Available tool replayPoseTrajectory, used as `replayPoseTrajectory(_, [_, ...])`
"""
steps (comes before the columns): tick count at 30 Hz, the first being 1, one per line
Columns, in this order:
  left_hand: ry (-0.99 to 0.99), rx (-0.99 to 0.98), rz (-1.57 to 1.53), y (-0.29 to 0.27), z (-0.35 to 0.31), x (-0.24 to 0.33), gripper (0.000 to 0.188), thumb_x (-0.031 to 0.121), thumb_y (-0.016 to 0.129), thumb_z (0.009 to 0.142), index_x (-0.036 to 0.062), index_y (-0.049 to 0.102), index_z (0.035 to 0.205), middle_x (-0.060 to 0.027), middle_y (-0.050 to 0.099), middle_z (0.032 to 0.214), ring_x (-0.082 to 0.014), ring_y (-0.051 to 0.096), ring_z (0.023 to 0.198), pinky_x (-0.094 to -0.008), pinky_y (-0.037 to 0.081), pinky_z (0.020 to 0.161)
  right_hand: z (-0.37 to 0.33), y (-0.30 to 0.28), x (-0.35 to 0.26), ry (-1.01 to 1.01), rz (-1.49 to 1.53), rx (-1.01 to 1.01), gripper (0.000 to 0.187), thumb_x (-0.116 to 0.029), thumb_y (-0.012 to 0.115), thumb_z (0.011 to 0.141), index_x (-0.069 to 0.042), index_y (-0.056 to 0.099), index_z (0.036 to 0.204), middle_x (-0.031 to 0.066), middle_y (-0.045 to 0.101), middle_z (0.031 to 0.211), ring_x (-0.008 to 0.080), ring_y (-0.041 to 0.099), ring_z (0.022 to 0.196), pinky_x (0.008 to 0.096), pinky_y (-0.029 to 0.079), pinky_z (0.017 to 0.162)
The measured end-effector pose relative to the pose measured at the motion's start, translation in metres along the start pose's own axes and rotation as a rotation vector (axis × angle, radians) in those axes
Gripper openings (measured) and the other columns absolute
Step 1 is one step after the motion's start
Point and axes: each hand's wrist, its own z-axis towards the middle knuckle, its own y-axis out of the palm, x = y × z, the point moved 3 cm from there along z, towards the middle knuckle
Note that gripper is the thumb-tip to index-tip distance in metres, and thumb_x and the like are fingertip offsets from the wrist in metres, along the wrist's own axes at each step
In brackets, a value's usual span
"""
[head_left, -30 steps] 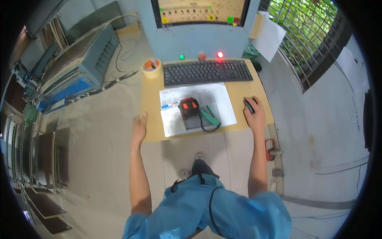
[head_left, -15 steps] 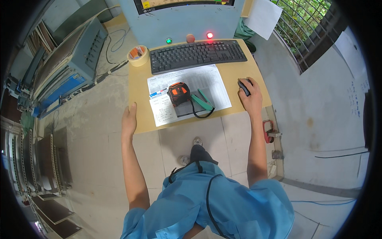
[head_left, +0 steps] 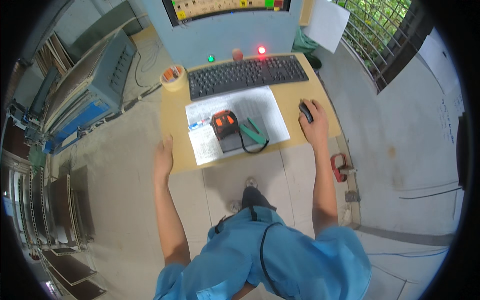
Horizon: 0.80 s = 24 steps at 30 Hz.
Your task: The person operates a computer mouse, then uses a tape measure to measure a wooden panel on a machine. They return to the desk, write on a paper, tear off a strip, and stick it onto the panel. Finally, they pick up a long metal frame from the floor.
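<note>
My right hand (head_left: 315, 127) lies over a black computer mouse (head_left: 306, 113) on the right side of a yellow-tan tabletop (head_left: 295, 120), its fingers curved around it. At the tabletop's left edge, my left hand (head_left: 163, 159) holds the board's rim, with the fingers partly hidden. Between the hands, a black and orange tape measure (head_left: 224, 124) rests on printed sheets (head_left: 272, 112). Beside it are a green-handled tool (head_left: 254, 132) with a black strap, a blue and white pen (head_left: 199, 123) and a small written slip (head_left: 205, 145). A black keyboard (head_left: 248, 76) spans the back.
A roll of tape (head_left: 173, 78) sits left of the keyboard. Behind stands a blue-grey cabinet (head_left: 220, 37) with a screen, a lit green button and a lit red one. A blue-grey machine (head_left: 95, 82) is at left, above racked panels (head_left: 62, 212). A barred window (head_left: 382, 37) is at right.
My view has tilted up slightly, so the tabletop sits a little lower and more of the screen shows. Both hands keep their places on the mouse and the table edge.
</note>
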Motion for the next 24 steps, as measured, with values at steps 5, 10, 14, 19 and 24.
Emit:
replayPoseTrajectory(5, [-0.030, -0.060, -0.156, 0.002, 0.002, -0.007, 0.071, 0.051, 0.052, 0.108, -0.0113, 0.053, 0.142, -0.0240, 0.066, 0.135, -0.0283, 0.061, 0.127, -0.0367, 0.044, 0.110, -0.001, 0.001, -0.001, 0.062, -0.003, 0.005, 0.043, -0.016, 0.068, 0.086, -0.017, 0.070, 0.129, 0.0221, 0.060, 0.139, 0.0405, 0.058, 0.128, 0.0472, 0.048, 0.107])
replayPoseTrajectory(10, [-0.012, -0.043, -0.171, 0.003, 0.002, -0.007, 0.067, 0.050, 0.052, 0.108, -0.0110, 0.056, 0.138, -0.0235, 0.067, 0.131, -0.0276, 0.062, 0.123, -0.0366, 0.045, 0.106, -0.002, -0.001, -0.002, 0.054, -0.007, -0.026, 0.043, -0.014, 0.069, 0.086, -0.014, 0.070, 0.129, 0.0225, 0.059, 0.139, 0.0408, 0.058, 0.127, 0.0471, 0.048, 0.107])
replayPoseTrajectory(14, [-0.040, 0.028, -0.108, 0.001, -0.002, -0.003, 0.067, 0.049, 0.052, 0.109, -0.0108, 0.055, 0.140, -0.0225, 0.067, 0.133, -0.0269, 0.061, 0.126, -0.0357, 0.044, 0.109, -0.001, -0.003, -0.004, 0.057, 0.006, -0.020, 0.045, -0.013, 0.069, 0.086, -0.011, 0.068, 0.131, 0.0235, 0.059, 0.139, 0.0416, 0.058, 0.126, 0.0469, 0.048, 0.108])
replayPoseTrajectory(19, [-0.012, -0.034, -0.177, 0.003, 0.000, -0.007, 0.064, 0.048, 0.052, 0.109, -0.0094, 0.057, 0.137, -0.0209, 0.068, 0.130, -0.0252, 0.062, 0.123, -0.0350, 0.045, 0.107, 0.001, -0.007, -0.012, 0.037, 0.030, -0.002, 0.043, -0.010, 0.070, 0.085, -0.007, 0.063, 0.127, 0.0205, 0.063, 0.130, 0.0406, 0.060, 0.121, 0.0469, 0.049, 0.103])
replayPoseTrajectory(24, [-0.003, -0.045, -0.180, 0.004, 0.007, -0.017, 0.059, 0.046, 0.052, 0.109, -0.0083, 0.061, 0.130, -0.0182, 0.071, 0.124, -0.0221, 0.064, 0.116, -0.0341, 0.047, 0.102, 0.002, -0.010, -0.017, 0.051, 0.077, 0.003, 0.040, -0.006, 0.071, 0.083, -0.006, 0.059, 0.122, 0.0166, 0.066, 0.117, 0.0387, 0.061, 0.114, 0.0471, 0.049, 0.098])
